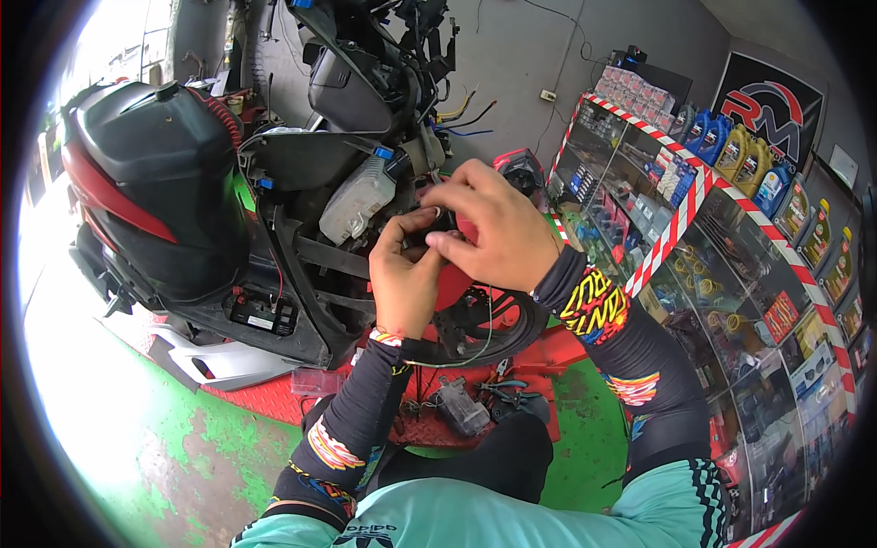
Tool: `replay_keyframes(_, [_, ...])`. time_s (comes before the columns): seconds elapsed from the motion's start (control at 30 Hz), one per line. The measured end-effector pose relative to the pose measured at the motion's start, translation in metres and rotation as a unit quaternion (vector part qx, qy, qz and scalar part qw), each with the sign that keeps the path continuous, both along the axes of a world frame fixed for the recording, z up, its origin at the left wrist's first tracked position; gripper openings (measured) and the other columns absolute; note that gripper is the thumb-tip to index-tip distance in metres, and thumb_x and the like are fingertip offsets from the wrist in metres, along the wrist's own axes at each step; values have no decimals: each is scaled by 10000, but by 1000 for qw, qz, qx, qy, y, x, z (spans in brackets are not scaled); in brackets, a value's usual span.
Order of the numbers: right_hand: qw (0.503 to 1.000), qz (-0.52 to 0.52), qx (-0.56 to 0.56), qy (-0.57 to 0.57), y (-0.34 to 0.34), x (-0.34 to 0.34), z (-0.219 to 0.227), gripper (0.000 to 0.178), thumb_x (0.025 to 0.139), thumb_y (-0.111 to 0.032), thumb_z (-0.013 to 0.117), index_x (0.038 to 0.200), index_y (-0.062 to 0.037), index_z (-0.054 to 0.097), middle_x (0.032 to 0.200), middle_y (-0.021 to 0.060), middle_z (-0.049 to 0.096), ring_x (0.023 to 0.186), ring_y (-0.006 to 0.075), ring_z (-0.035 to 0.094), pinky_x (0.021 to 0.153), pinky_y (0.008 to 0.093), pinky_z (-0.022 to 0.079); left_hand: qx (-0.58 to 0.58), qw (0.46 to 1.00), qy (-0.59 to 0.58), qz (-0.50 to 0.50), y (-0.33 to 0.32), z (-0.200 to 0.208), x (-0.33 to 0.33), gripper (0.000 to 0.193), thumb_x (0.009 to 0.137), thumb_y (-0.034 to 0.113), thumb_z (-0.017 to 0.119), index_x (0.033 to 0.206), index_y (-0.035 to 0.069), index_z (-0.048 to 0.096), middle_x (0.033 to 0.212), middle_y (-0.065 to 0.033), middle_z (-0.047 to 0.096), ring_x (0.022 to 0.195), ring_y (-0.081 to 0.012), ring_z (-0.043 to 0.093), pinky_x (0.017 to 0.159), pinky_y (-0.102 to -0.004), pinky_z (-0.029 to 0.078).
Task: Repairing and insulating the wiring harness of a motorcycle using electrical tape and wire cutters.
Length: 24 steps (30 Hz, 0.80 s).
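Sitting between fingers (409, 223), dark part (445, 220); partly hidden

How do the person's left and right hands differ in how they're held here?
The left hand sits lower in the picture, while the right hand sits higher. The left hand comes up from below, fingers bending rightward; the right hand comes in from the right, fingers reaching leftward. Both are bare, with bent fingers close together and dark patterned sleeves covering the forearms.
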State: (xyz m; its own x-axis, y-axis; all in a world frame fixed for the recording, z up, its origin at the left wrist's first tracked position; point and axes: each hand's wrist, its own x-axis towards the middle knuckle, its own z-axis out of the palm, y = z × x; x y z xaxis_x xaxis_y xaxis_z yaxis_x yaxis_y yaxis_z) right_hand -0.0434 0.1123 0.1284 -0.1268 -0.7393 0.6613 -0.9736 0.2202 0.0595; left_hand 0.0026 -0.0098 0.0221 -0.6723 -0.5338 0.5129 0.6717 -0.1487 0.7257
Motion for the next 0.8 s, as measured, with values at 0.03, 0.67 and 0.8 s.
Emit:
replay_keyframes(0.03, [994, -70, 80, 28, -1, 3, 3, 321, 851, -300, 733, 1073, -71, 704, 1044, 128, 552, 1013, 327, 580, 882, 436, 506, -9, 1000, -25, 4, 0, 1, 2, 257, 929, -69, 629, 1184, -65, 597, 1231, -155, 638, 1031, -186, 690, 885, -290, 582])
replay_keyframes(0.67, [973, 46, 194, -114, 20, -7, 31, 341, 882, -197, 761, 1118, 28, 662, 1144, 145, 567, 1078, 291, 597, 948, 368, 483, 67, 993, 36, -89, 6, -11, 6, 596, 926, -51, 662, 1428, 27, 350, 1117, -147, 683, 1069, -166, 654, 893, -298, 538])
replay_keyframes(0.8, [966, 21, 217, -141, 34, 0, 37, 314, 870, -146, 776, 1122, 16, 683, 1176, 117, 617, 1096, 263, 610, 932, 373, 495, 86, 986, 74, -121, 0, -13, 4, 462, 955, -22, 655, 1371, -14, 451, 1130, -130, 684, 1039, -145, 653, 890, -283, 523])
